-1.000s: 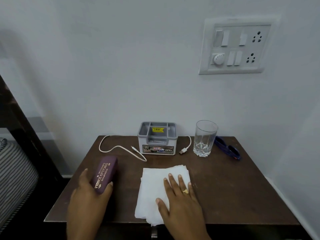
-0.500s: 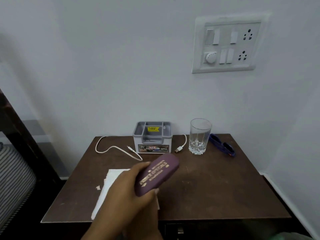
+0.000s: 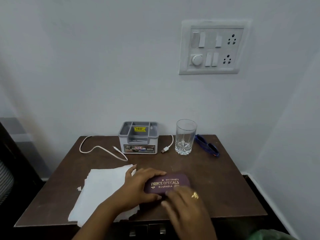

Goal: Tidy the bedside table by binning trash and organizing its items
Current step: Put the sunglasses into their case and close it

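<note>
Glasses case (image 3: 167, 184), dark purple with gold letters, lies flat on the brown worktop (image 3: 225, 184), near the front edge. The left hand (image 3: 138, 186) wraps its fingers (image 3: 156, 173) over the left end of the case, with the thumb on the near side, so it is gripping the case. The right hand (image 3: 183, 203) comes in from the front. Its fingers are bent and touch the near edge of the case, but they look blurry, so I cannot tell if they are holding it. A gold ring (image 3: 195, 195) sits on one of them.

Just left of the left fingers, and partly under that arm, lies a white tissue (image 3: 102, 189), spread out and hanging a little over the front edge. A tiny torn bit of paper (image 3: 79, 188) lies beside it.

Far beyond the fingers, by the wall, stands a grey organizer box (image 3: 138, 137). A white cable (image 3: 97, 148) curls on the worktop left of the box, and its plug end (image 3: 164, 149) pokes out on the right. Right of that stands a clear glass (image 3: 185, 136), and next to it lie blue sunglasses (image 3: 207, 147).
</note>
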### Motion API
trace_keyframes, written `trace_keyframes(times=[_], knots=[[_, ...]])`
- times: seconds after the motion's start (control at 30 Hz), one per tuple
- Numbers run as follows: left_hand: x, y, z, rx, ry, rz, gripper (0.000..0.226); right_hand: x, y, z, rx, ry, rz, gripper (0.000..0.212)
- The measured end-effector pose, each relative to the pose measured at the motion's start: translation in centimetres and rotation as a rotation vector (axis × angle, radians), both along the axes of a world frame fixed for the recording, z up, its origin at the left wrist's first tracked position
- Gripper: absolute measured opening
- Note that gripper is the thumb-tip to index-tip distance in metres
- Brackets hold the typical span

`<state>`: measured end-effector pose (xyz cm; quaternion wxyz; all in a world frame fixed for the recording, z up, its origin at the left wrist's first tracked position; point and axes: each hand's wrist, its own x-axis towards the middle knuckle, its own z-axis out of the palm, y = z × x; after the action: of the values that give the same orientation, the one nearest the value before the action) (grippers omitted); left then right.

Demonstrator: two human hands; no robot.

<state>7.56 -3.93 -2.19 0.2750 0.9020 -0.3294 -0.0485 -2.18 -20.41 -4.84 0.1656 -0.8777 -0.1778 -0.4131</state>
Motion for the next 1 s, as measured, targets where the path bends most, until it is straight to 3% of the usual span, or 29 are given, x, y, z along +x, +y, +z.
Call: trace_keyframes(times=[0.1,0.17,0.33,0.53,0.8,0.93,1.0], knots=[[-0.3,-0.2,-0.4,0.005,0.002,0.010,0.062,2.8,-3.3,0.5,-0.069,0.175,-0.091,0.034],[-0.3,0.1,-0.2,0.011,0.016,0.012,0.064,3.3,-3.3,0.1,-0.144,0.337,-0.018,0.039],[-0.7,1.3,-0.5,0.041,-0.017,0.106,0.067,3.5,-3.5,1.2,-0.123,0.384,0.035,0.040],[-1.7,2.4,-2.5,-0.025,-0.155,0.358,0.076,3.7,-2.7,1.4,-0.280,0.334,0.047,0.049],[-1.6,2.5,-2.0,-0.121,-0.080,0.366,0.065,4.8,-1.6,0.4,-0.620,0.154,-0.083,0.054],[-2.0,2.3,-1.5,-0.122,-0.068,0.354,0.068,5.1,-1.9,-0.3,-0.717,0.023,-0.099,0.028],[-2.0,2.4,-1.5,-0.133,-0.060,0.350,0.068,5.2,-1.9,-0.4,-0.728,-0.034,-0.095,0.039]])
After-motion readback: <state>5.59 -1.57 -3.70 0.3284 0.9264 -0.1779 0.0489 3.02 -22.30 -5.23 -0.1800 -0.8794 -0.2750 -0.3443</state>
